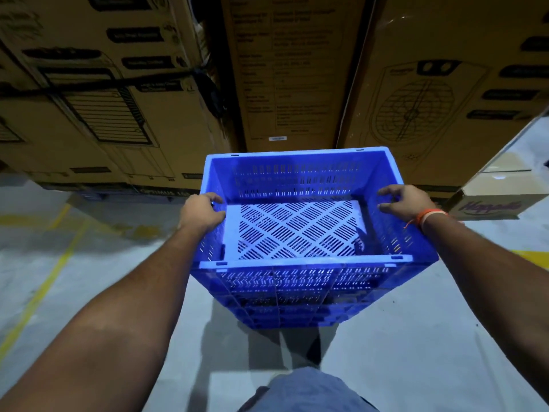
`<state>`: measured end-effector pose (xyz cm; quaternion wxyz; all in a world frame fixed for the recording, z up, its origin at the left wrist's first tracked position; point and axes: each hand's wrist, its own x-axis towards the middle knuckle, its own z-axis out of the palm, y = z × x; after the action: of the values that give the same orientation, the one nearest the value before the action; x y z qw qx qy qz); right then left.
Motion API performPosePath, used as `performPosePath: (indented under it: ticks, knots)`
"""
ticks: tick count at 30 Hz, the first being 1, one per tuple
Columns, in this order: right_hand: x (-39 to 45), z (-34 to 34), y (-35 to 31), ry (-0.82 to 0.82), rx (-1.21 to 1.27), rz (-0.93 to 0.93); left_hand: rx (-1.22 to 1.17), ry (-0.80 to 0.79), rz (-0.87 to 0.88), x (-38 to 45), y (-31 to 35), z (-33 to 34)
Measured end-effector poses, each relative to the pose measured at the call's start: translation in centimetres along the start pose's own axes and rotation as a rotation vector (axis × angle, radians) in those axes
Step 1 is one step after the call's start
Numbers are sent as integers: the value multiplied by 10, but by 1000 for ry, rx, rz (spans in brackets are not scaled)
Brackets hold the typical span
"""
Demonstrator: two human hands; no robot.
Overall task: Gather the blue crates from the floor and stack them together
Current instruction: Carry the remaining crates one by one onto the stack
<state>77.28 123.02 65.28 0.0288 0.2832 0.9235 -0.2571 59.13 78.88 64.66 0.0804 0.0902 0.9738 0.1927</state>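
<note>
Between the two hands, a blue slatted crate (300,221) sits upright with its open top facing the camera, on top of a stack of blue crates (292,304) standing on the grey concrete floor (416,352). Its long axis appears to run from one hand to the other. The left hand (202,211) grips the left rim, fingers curled over the edge. The right hand (405,200), an orange band (429,217) at its wrist, rests on the right rim with fingers loosely spread, not clearly closed round it. Beyond the hands stand large printed cardboard boxes (291,72). Left of the left hand, yellow lines (44,281) cross the floor.
</note>
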Motion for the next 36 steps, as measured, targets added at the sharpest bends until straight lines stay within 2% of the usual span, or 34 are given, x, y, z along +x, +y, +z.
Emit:
performPosePath:
  ticks: [2, 3, 6, 10, 12, 18, 23, 28, 31, 36]
  knots:
    - [-19, -5, 8, -18, 145, -39, 53, 41, -33, -4, 5, 1]
    - [-30, -7, 13, -11, 215, -69, 73, 111, -30, -7, 10, 2]
    - [-66, -14, 30, 100, 326, -133, 114, 336, 106, -17, 42, 9]
    - [-124, -14, 75, 345, 493, 24, -21, 334, 378, -36, 125, 43]
    - [-161, -12, 103, 378, 509, 118, -155, 287, 534, -56, 175, 65]
    - [-277, 2, 216, 364, 422, 385, -374, 35, 1022, -157, 321, 143]
    - [-355, 6, 325, 459, 490, 588, -289, -374, 1241, -244, 407, 230]
    - [-420, -5, 425, 448, 546, 709, -104, -743, 1286, -318, 478, 329]
    - [-459, -24, 483, 427, 541, 749, -80, -851, 1244, -363, 527, 378]
    - [-508, -70, 576, 431, 499, 811, -133, -934, 1174, -433, 617, 436]
